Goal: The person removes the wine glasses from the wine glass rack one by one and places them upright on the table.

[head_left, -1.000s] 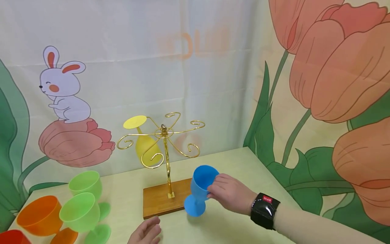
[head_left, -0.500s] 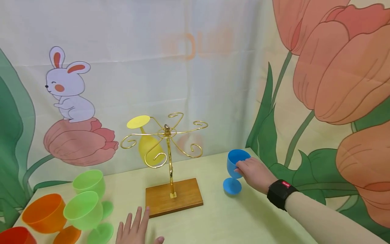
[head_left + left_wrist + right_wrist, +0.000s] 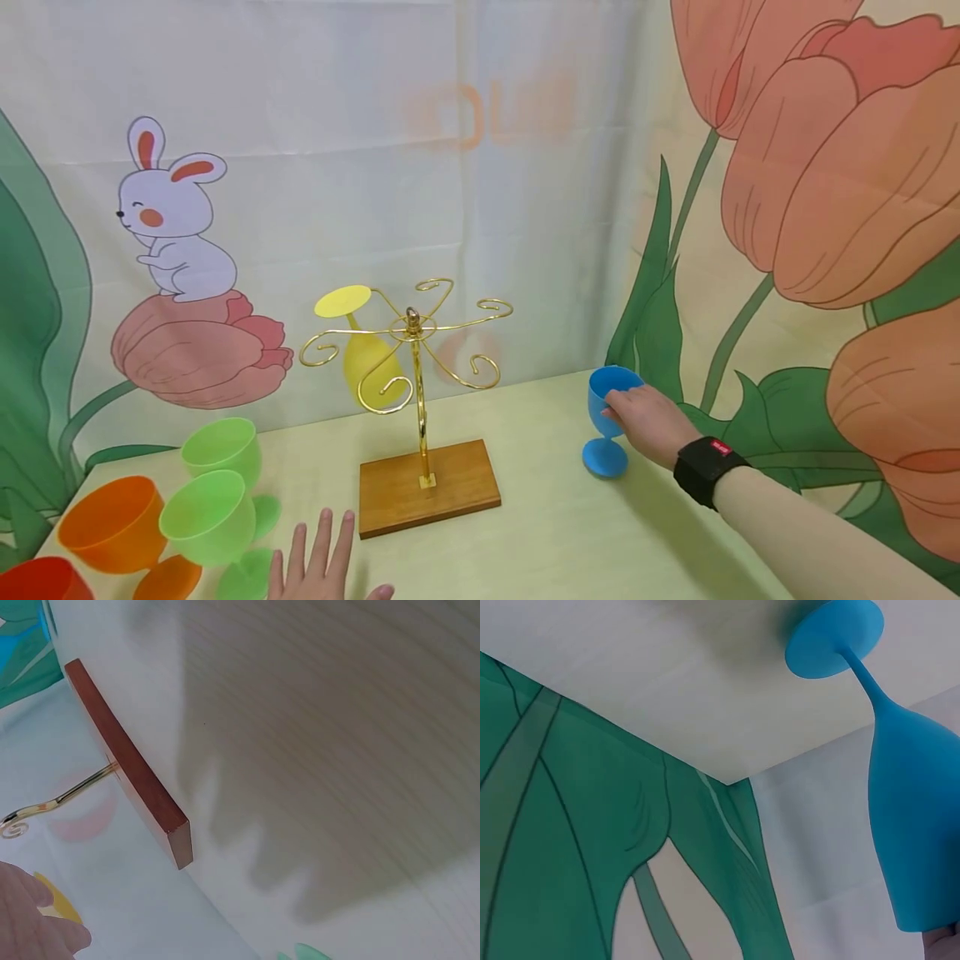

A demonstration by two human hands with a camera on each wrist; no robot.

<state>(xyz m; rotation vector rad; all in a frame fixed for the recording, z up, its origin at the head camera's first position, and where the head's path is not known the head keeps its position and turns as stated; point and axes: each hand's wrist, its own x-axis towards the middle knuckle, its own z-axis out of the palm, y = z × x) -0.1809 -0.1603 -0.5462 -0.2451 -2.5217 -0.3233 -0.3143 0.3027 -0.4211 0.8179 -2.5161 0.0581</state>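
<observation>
My right hand [image 3: 651, 423] grips a blue goblet [image 3: 604, 417] by its bowl, on the right side of the table near the back. The goblet is upright, its round foot close over the tabletop; the right wrist view shows its stem and foot [image 3: 836, 637]. At the front, my left hand [image 3: 313, 567] is spread with straight fingers and holds nothing. Behind it stands a gold wire rack [image 3: 422, 400] on a wooden base [image 3: 429, 487]. A yellow goblet [image 3: 369, 367] hangs upside down from one of the rack's curled arms.
To the left stand two green goblets [image 3: 210, 518], an orange goblet [image 3: 112, 525] and a red one [image 3: 45, 581] cut off by the frame. Patterned cloth [image 3: 315, 200] closes off the back and right of the table. Several of the rack's curled arms reach outward.
My right hand has carried the blue goblet from the rack's base to the right and back. My left hand has moved left and spread its fingers.
</observation>
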